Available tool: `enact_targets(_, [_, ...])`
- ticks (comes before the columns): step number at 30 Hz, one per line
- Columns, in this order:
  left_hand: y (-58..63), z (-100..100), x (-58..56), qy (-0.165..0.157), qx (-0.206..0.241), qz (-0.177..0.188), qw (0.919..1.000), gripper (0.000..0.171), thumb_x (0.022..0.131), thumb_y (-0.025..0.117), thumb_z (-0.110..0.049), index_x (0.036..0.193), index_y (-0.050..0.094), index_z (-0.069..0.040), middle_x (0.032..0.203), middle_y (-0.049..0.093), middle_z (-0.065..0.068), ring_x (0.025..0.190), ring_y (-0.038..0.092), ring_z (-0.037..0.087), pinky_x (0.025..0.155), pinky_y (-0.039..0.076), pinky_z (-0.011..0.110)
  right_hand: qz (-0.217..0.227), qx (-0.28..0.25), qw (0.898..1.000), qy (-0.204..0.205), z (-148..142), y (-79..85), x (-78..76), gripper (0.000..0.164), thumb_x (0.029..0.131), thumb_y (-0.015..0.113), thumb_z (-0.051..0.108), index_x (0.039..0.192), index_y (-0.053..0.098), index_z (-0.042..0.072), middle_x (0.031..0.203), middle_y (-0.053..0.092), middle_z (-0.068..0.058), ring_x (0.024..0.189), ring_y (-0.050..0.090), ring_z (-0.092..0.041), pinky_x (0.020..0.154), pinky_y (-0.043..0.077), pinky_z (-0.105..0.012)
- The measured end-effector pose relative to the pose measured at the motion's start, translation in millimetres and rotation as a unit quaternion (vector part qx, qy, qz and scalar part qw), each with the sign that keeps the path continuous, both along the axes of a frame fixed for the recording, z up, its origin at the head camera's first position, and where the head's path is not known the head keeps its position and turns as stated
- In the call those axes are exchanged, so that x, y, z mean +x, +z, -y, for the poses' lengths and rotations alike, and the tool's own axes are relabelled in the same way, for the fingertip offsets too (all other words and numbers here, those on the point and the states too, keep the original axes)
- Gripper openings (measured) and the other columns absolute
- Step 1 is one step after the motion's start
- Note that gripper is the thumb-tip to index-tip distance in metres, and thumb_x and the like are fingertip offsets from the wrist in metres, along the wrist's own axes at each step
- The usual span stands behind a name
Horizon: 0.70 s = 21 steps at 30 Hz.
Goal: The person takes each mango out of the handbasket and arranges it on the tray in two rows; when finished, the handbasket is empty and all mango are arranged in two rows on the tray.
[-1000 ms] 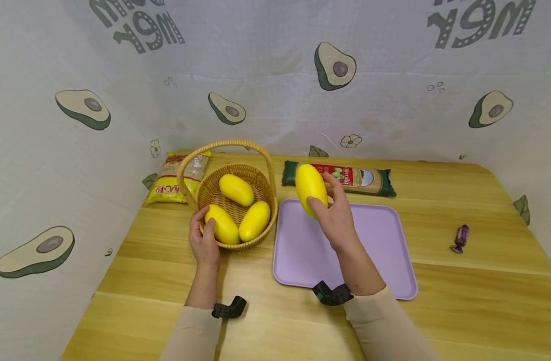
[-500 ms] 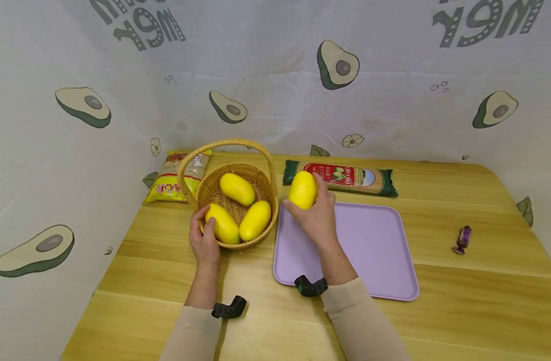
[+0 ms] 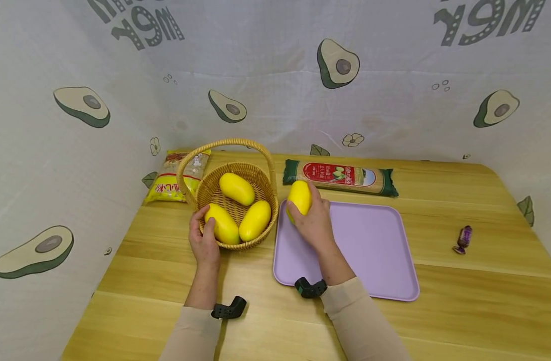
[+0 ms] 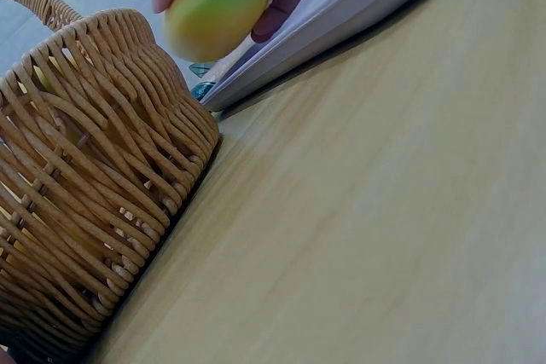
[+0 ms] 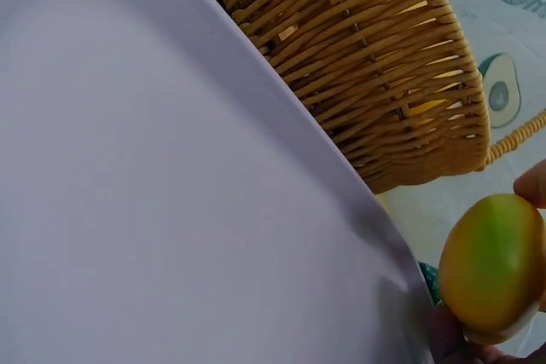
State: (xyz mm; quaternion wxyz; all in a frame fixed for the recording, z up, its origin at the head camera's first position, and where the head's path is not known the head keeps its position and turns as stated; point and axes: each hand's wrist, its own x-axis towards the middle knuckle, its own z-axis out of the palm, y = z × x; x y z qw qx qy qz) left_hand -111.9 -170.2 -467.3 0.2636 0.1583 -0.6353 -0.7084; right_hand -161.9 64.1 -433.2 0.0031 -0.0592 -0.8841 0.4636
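Note:
In the head view, my right hand [image 3: 317, 223] grips a yellow mango [image 3: 299, 200] between thumb and fingers, above the left back part of a lilac tray [image 3: 361, 250]. The wrist views show the mango's greenish end [image 4: 220, 8], held clear of the tray surface. My left hand [image 3: 205, 243] holds the left front rim of a wicker basket [image 3: 246, 246], its thumb over the rim beside a mango [image 3: 222, 225]. Two more mangoes lie in the basket: one at the back [image 3: 237, 189], one at the right [image 3: 255, 221]. Most left-hand fingers are hidden by the basket.
A green-ended pack of spaghetti [image 3: 340, 178] lies behind the tray. A yellow food bag [image 3: 176, 178] lies behind the basket's left side. A purple wrapped candy [image 3: 462, 239] sits to the right on the wooden table [image 3: 474, 296]. The basket handle [image 3: 230, 143] arches upright.
My right hand has brought its mango leftward and slightly lower, nearer the basket, and the mango's tilt has shifted. My left hand stays at the basket rim.

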Motion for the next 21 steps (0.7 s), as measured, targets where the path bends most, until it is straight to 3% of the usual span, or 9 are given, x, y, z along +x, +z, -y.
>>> enact_targets(12, [-0.6,0.1,-1.0,0.000,-0.012,0.007,0.9999,0.035,0.098,0.049,-0.006,0.130,0.061,0.001,0.140,0.056,0.014,0.131,0.048,0.013,0.108,0.037,0.021,0.045,0.001,0.998,0.042,-6.4,2.9,-1.9,0.095,0.082,0.070,0.034,0.163,0.023,0.021,0.144,0.042,-0.029,0.109,0.054,-0.038,0.083,0.048,-0.046])
enact_targets(21, [-0.1,0.8,0.3,-0.001,-0.014,0.009,0.9999,0.035,0.097,0.049,-0.004,0.130,0.061,0.002,0.140,0.056,0.014,0.133,0.047,0.014,0.108,0.037,0.021,0.039,0.004,0.996,0.075,-5.9,-0.4,-1.1,0.094,0.086,0.075,0.034,0.163,0.024,0.017,0.154,0.039,-0.025,0.125,0.052,-0.039,0.104,0.047,-0.056])
